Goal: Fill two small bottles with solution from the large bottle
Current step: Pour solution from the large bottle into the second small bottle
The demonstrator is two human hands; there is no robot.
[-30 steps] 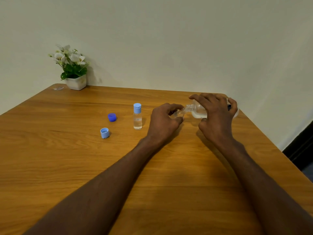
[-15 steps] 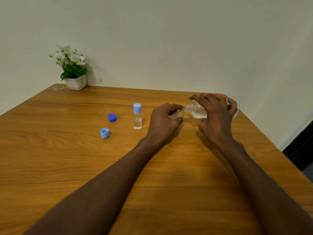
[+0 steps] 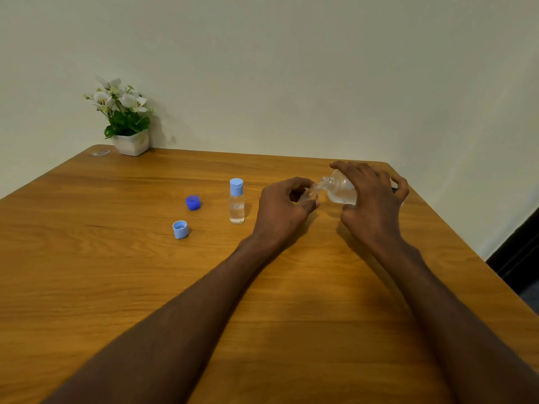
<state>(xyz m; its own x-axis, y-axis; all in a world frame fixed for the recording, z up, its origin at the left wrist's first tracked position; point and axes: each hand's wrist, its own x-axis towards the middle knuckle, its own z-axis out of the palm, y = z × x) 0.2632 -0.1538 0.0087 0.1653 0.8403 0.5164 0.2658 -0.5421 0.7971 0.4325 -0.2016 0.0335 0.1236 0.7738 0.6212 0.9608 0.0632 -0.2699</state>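
Head view: right hand (image 3: 372, 205) wraps the large bottle (image 3: 339, 189), tipped neck-down toward the table's far right corner, its mouth meeting the open small bottle (image 3: 309, 195) pinched in the left hand (image 3: 281, 211); the second small bottle (image 3: 236, 201) stands capped mid-table, two loose caps (image 3: 186, 217) to its left. Both look like light, smooth clear plastic, likely slippery if wet, so grip round the body, not the neck
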